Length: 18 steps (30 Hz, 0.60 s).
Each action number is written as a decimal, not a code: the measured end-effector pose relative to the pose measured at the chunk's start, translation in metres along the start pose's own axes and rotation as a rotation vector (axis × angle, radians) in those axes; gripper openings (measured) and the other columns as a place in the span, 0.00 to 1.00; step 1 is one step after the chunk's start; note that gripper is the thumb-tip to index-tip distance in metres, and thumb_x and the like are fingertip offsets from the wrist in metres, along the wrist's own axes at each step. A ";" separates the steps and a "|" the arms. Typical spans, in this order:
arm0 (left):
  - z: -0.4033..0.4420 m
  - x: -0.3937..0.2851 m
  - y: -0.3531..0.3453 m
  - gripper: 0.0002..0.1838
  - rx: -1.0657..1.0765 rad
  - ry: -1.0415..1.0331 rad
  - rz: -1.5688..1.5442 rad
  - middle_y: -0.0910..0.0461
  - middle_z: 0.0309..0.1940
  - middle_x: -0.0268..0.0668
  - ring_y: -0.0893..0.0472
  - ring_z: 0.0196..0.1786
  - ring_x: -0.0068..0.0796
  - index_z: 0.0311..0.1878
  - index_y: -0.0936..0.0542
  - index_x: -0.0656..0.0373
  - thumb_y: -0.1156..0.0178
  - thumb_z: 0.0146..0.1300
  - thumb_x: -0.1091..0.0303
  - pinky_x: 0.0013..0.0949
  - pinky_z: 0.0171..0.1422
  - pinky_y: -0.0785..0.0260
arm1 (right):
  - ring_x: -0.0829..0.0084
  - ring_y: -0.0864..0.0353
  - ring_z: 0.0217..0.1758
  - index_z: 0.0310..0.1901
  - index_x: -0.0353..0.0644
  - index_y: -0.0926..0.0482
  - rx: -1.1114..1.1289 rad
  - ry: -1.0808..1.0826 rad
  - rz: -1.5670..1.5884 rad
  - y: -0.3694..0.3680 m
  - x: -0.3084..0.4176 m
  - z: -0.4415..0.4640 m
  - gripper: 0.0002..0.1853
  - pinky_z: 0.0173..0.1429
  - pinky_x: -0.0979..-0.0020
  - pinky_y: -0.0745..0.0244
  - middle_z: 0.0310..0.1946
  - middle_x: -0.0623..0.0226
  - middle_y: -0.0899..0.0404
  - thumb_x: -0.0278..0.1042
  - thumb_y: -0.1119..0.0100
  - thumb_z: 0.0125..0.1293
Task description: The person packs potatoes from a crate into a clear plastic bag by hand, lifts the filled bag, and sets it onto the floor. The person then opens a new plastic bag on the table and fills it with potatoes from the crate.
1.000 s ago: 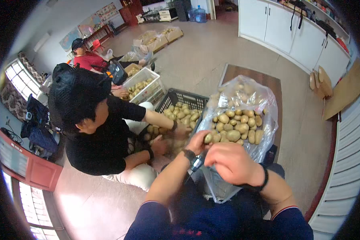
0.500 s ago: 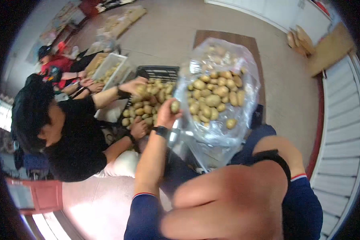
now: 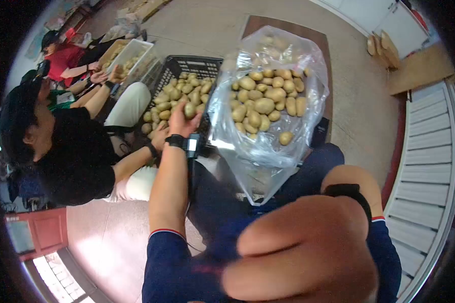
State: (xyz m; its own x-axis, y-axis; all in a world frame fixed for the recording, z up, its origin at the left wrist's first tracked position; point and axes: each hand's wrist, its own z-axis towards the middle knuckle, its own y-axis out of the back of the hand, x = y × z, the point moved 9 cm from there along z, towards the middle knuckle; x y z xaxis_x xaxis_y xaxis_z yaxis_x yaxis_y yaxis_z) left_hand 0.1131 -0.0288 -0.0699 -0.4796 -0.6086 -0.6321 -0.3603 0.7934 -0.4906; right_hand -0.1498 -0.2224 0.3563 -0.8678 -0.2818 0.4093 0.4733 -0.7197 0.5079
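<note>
My left hand (image 3: 181,122) is closed around a potato (image 3: 189,110) at the near right edge of the black crate (image 3: 191,62). Potatoes (image 3: 179,91) fill the crate in a heap. To the right, a clear plastic bag (image 3: 303,141) lies wide open with many potatoes (image 3: 264,105) inside, one of them (image 3: 285,138) apart from the others. My right hand (image 3: 308,247) is raised close to the camera, large and slightly blurred. Its fingers are bent and pressed together, and whatever they may hold is hidden.
A co-worker in black (image 3: 76,151) sits at the left, one hand (image 3: 160,138) by the crate's near side. Beyond, a person in red (image 3: 60,58) sits near a white crate (image 3: 145,46) of potatoes. Brown board (image 3: 316,38) lies under the bag; white panelling (image 3: 419,202) stands right.
My left hand has carried the potato leftward from the bag's edge to the black crate. The co-worker's far hand has drawn back from the crate. My right hand stays near the camera.
</note>
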 end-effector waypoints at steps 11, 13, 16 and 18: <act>0.031 -0.012 0.035 0.14 -0.050 -0.074 -0.096 0.28 0.44 0.40 0.24 0.43 0.39 0.50 0.30 0.58 0.44 0.65 0.65 0.42 0.41 0.22 | 0.74 0.23 0.28 0.43 0.40 0.21 -0.423 -0.578 -0.289 0.032 -0.045 -0.059 0.11 0.34 0.72 0.26 0.35 0.67 0.18 0.22 0.49 0.60; 0.035 -0.009 0.036 0.13 -0.043 -0.053 -0.073 0.28 0.44 0.40 0.25 0.44 0.39 0.50 0.30 0.58 0.44 0.65 0.65 0.42 0.42 0.21 | 0.82 0.28 0.27 0.54 0.36 0.24 -0.648 -0.773 -0.108 0.035 -0.117 -0.105 0.17 0.34 0.78 0.31 0.39 0.68 0.19 0.20 0.55 0.64; 0.032 -0.013 0.039 0.14 -0.090 -0.102 -0.042 0.27 0.49 0.41 0.24 0.48 0.40 0.52 0.30 0.58 0.44 0.65 0.66 0.43 0.43 0.21 | 0.78 0.25 0.29 0.55 0.39 0.24 -0.691 -0.986 -0.233 0.026 -0.213 -0.199 0.19 0.36 0.76 0.29 0.41 0.64 0.19 0.22 0.51 0.61; 0.035 -0.012 0.040 0.15 -0.069 -0.101 -0.042 0.27 0.50 0.41 0.24 0.49 0.40 0.53 0.30 0.58 0.44 0.65 0.66 0.44 0.44 0.20 | 0.64 0.20 0.33 0.57 0.41 0.27 -0.401 -1.143 -0.556 0.008 -0.242 -0.243 0.22 0.40 0.67 0.24 0.47 0.57 0.21 0.25 0.47 0.58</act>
State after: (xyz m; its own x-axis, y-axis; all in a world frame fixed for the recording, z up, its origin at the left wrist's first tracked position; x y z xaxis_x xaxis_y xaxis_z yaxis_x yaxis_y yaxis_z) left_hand 0.1326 0.0105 -0.1029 -0.3814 -0.6359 -0.6710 -0.4340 0.7640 -0.4773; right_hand 0.0269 -0.3142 0.0767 -0.2227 0.6535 0.7234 -0.1477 -0.7561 0.6376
